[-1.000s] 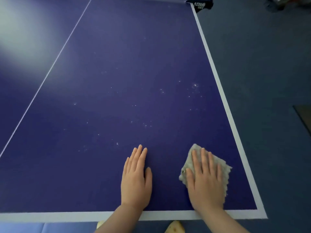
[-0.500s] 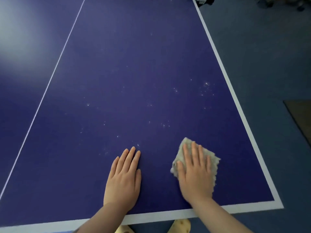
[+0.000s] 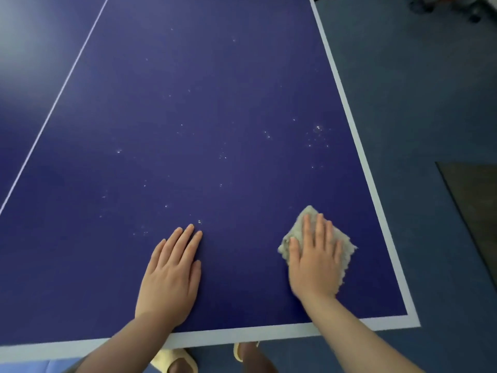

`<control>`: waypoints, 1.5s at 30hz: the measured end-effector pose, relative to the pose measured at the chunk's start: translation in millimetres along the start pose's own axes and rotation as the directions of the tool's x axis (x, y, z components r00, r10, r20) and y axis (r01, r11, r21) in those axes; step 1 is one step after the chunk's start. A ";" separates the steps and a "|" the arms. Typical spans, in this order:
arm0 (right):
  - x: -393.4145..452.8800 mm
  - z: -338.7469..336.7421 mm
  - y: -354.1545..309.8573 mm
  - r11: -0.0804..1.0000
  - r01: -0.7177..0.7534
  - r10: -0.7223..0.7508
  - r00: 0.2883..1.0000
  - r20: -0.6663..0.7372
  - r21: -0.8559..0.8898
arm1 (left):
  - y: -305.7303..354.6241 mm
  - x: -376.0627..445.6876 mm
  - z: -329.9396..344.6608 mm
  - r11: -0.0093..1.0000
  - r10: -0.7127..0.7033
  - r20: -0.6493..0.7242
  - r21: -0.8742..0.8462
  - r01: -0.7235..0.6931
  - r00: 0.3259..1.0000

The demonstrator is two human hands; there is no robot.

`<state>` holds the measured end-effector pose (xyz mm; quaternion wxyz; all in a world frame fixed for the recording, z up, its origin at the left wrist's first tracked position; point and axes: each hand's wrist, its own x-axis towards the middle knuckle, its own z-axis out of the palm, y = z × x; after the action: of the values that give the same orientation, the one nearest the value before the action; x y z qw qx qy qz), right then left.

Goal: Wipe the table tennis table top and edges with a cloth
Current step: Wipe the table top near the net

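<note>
Pressed flat under the right hand (image 3: 314, 262), the cloth (image 3: 297, 230) lies on the blue table (image 3: 215, 103), near its right corner on the person's side. The fingers are straight and spread over the cloth rather than curled round it, so the palm holds it down instead of pinching it; frayed grey edges show beyond the fingertips and on the outer side of the hand. To the left of that, well apart from the cloth, the left hand (image 3: 172, 273) rests palm down on the bare top with fingers straight and together, holding nothing, apparently as a brace.

Ahead of the cloth, farther from the person, the surface carries many small pale specks (image 3: 318, 129), thickest up towards the white side line (image 3: 349, 114) on the right and scattered across to the left, with one speck just beyond the left fingertips. Judging by that, most of the top ahead has not been wiped. Whether the strip just round the cloth is clean cannot be said for sure, though few specks show there. The white end line (image 3: 242, 333) runs behind both wrists, and nothing shows that the edges have been touched. The far part of the table past the thin centre line (image 3: 67, 82) is dim and hard to judge. The task looks to be at an early stage, with nearly all of the top and every edge left.
</note>
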<state>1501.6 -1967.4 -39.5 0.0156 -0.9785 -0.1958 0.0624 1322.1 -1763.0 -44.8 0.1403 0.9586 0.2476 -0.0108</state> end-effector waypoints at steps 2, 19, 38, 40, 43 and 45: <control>-4.5 3.7 -16.0 0.966 0.256 -0.257 0.965 0.058 0.028 | 5.6 -1.0 -0.3 0.999 -0.041 -0.028 -0.029 0.041 0.999; 86.3 -9.8 52.0 0.878 0.477 -0.478 0.878 0.018 0.041 | 142.3 43.8 38.3 0.977 -0.213 -0.081 -0.020 0.212 0.974; 109.0 -7.3 49.4 0.878 0.479 -0.479 0.877 0.032 -0.001 | 132.2 37.2 29.3 0.943 -0.185 -0.068 -0.293 0.158 0.980; 107.0 -4.8 66.9 0.940 0.341 -0.341 0.940 0.001 -0.015 | 107.4 18.1 25.7 0.963 -0.174 -0.062 -0.219 0.157 0.983; 55.3 -1.7 57.0 0.922 0.386 -0.387 0.921 -0.051 -0.016 | 63.1 -16.8 17.1 0.970 -0.220 -0.052 -0.113 0.213 0.974; 17.1 2.7 27.5 0.820 0.572 -0.572 0.818 -0.064 -0.020 | 43.1 -27.3 12.5 0.966 -0.249 -0.044 -0.086 0.244 0.968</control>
<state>1527.5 -1986.2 -45.7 0.0404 -0.8762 -0.4798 0.0218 1319.3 -1815.5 -43.0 0.1693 0.9139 0.3689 0.0081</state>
